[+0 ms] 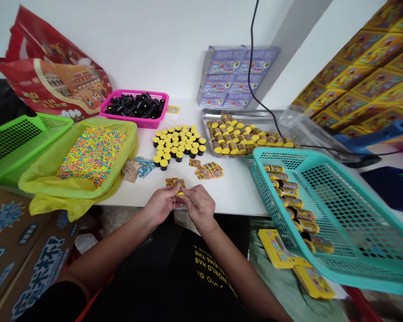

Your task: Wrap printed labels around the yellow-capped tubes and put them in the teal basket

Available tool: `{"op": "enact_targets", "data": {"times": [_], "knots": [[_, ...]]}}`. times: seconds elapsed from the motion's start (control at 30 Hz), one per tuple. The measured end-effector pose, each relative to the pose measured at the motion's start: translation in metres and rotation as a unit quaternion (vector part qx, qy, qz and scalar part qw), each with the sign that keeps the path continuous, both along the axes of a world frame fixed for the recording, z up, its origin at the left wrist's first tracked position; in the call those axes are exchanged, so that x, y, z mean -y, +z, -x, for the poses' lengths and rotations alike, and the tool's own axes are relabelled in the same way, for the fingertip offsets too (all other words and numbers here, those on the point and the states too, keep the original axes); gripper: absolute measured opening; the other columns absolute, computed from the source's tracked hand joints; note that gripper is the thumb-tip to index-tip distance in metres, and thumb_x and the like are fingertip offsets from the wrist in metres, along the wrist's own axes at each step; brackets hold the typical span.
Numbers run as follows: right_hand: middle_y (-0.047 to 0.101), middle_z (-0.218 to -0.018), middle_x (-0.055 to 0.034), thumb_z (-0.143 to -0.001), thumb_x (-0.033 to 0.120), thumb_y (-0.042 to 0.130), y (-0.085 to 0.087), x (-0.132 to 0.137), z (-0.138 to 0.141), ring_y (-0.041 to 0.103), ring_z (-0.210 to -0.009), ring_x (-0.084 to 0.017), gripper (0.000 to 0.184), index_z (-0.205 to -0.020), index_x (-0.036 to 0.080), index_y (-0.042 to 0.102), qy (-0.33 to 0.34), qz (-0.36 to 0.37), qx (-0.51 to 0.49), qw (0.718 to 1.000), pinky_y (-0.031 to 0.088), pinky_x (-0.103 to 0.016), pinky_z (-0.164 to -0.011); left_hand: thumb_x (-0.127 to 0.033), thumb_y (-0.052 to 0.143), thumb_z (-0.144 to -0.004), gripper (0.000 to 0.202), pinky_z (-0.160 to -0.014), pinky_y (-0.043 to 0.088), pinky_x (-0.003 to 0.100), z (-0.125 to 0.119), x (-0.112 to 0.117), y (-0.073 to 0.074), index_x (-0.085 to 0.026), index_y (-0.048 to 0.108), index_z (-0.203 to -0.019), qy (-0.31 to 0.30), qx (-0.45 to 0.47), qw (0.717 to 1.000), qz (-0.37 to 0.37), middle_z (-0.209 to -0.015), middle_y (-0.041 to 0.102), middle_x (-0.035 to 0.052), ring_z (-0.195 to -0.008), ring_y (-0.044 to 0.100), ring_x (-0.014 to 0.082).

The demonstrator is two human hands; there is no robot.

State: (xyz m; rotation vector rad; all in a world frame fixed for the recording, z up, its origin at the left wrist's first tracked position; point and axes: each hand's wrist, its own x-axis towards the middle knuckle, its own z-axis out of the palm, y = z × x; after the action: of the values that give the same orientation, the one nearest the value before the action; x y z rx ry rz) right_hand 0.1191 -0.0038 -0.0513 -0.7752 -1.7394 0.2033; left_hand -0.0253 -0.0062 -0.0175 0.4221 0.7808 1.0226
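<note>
My left hand (161,203) and my right hand (200,205) meet at the table's front edge. Between their fingertips they pinch a small yellow-ended canister (180,193), mostly hidden by the fingers. Just beyond the fingers lie printed yellow labels (171,181); whether one of them is on the canister I cannot tell. More printed labels (210,171) are spread a little farther right. Behind them, black canisters with yellow lids (178,144) stand upright in a close group. A metal tray (206,117) to the right holds many labelled, yellow-ended canisters.
A turquoise basket (322,156) with filled, labelled tubes overhangs the table at right. At left are a yellow-lined tub of colourful candies (92,154), a green basket (27,147) and a pink basket (137,120) of black canisters. A black cable (251,53) crosses the tray.
</note>
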Motion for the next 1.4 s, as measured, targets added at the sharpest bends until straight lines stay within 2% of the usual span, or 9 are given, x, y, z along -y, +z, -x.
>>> {"op": "enact_targets", "data": {"times": [0.17,0.3,0.4,0.63,0.77,0.87,1.07,1.17,1.4], "knots": [[0.064,-0.077,-0.0041,-0.087,0.012,0.060,0.001,0.001,-0.006,0.058,-0.071,-0.018,0.026,-0.109,0.024,0.068,-0.029,-0.044,0.058,0.997,0.050,-0.034,-0.063,-0.028,0.072,-0.080,0.018,-0.066,0.052,0.027,-0.001,0.001,-0.002,-0.010,0.068,-0.082,-0.034,0.022,0.999,-0.005,-0.073,0.068,0.0074,-0.064,0.064,0.0153],[0.064,-0.086,-0.0056,-0.088,0.017,0.063,0.006,0.003,-0.007,0.059,-0.078,-0.019,0.030,-0.117,0.024,0.065,-0.027,0.019,0.014,0.999,0.053,-0.035,-0.067,-0.026,0.070,-0.082,0.015,-0.063,0.052,0.027,0.002,0.000,0.002,-0.013,0.067,-0.089,-0.038,0.048,0.998,-0.030,-0.079,0.068,0.0055,-0.067,0.064,0.0152],[0.065,-0.086,-0.0051,-0.089,0.015,0.062,0.006,0.002,-0.004,0.059,-0.078,-0.018,0.030,-0.118,0.024,0.065,-0.011,0.031,0.010,0.999,0.053,-0.035,-0.067,-0.031,0.069,-0.082,0.019,-0.060,0.052,0.028,0.003,-0.002,0.005,-0.013,0.067,-0.090,-0.053,0.042,0.998,-0.014,-0.077,0.068,0.0052,-0.064,0.062,0.0155],[0.064,-0.079,-0.0041,-0.089,0.014,0.062,0.005,0.003,0.001,0.059,-0.072,-0.017,0.021,-0.107,0.022,0.068,-0.001,0.032,-0.021,0.999,0.052,-0.033,-0.063,-0.034,0.079,-0.074,0.026,-0.061,0.047,0.023,-0.005,-0.001,0.000,-0.011,0.068,-0.079,0.035,-0.022,0.999,0.010,-0.071,0.066,0.0036,-0.059,0.058,0.0107],[0.061,-0.071,-0.0024,-0.089,0.013,0.059,0.003,0.004,0.000,0.057,-0.067,-0.017,0.018,-0.101,0.021,0.070,-0.009,0.015,-0.009,1.000,0.050,-0.032,-0.059,-0.039,0.080,-0.073,0.031,-0.062,0.047,0.023,-0.009,0.003,-0.003,-0.010,0.068,-0.076,0.024,-0.023,0.999,-0.005,-0.069,0.066,0.0047,-0.058,0.058,0.0111],[0.062,-0.070,-0.0025,-0.089,0.014,0.058,0.002,0.004,-0.003,0.057,-0.067,-0.017,0.019,-0.101,0.022,0.070,-0.017,-0.006,0.021,1.000,0.050,-0.032,-0.060,-0.034,0.077,-0.076,0.025,-0.064,0.048,0.024,-0.006,0.002,-0.002,-0.011,0.068,-0.077,0.010,-0.005,1.000,0.005,-0.072,0.067,0.0048,-0.060,0.059,0.0112],[0.067,-0.084,-0.0055,-0.090,0.020,0.062,0.007,0.004,-0.003,0.061,-0.077,-0.019,0.023,-0.112,0.021,0.067,-0.021,0.065,-0.009,0.998,0.054,-0.034,-0.067,-0.028,0.070,-0.082,0.016,-0.065,0.050,0.026,0.004,-0.002,-0.001,-0.013,0.068,-0.086,-0.012,0.022,0.999,-0.024,-0.078,0.068,0.0057,-0.064,0.062,0.0139],[0.067,-0.084,-0.0059,-0.090,0.020,0.060,0.007,0.004,-0.001,0.062,-0.077,-0.019,0.022,-0.111,0.022,0.068,-0.021,0.061,-0.006,0.998,0.054,-0.035,-0.067,-0.031,0.070,-0.081,0.018,-0.062,0.049,0.027,0.006,-0.004,0.000,-0.013,0.068,-0.086,-0.031,0.022,0.999,-0.007,-0.075,0.067,0.0052,-0.064,0.063,0.0157],[0.068,-0.084,-0.0053,-0.089,0.016,0.062,0.008,0.005,0.002,0.062,-0.076,-0.019,0.018,-0.103,0.022,0.069,-0.010,0.039,-0.020,0.999,0.054,-0.035,-0.067,-0.024,0.078,-0.074,0.017,-0.062,0.047,0.023,-0.002,-0.004,0.006,-0.011,0.069,-0.080,0.019,-0.006,1.000,0.015,-0.075,0.066,0.0037,-0.063,0.060,0.0109]]}}
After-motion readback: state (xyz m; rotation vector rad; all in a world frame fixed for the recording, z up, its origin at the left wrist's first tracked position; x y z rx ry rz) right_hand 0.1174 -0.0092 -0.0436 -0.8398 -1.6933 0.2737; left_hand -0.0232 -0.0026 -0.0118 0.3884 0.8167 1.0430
